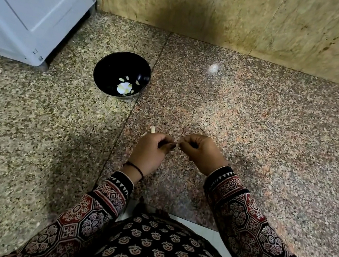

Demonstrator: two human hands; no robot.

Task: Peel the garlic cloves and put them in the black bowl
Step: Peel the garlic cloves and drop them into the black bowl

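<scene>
Nearest to me are my patterned sleeves [244, 226], coming in from the bottom edge over the speckled granite worktop [265, 126]. A dark thread band [136, 168] sits on my left wrist. Just beyond, my left hand [151, 149] and right hand [201, 151] meet above the worktop, both with fingers curled in. Thumb and fingertips of each pinch the same small garlic clove [176, 144] between them; only a sliver of it shows, so I cannot tell how much skin is on it. A pale scrap [152, 129] pokes out just past my left knuckles; I cannot tell whether it is held or lies on the stone.

Further off, to the left, the black bowl [110, 67] stands upright on the worktop, well apart from my hands, with several pale peeled cloves [125, 87] lying in its bottom. To the right of the bowl, a blurred white lump [213, 68] lies on the stone. Behind the bowl stands a white appliance [27, 6], and a mottled yellowish wall [239, 16] closes the far side.
</scene>
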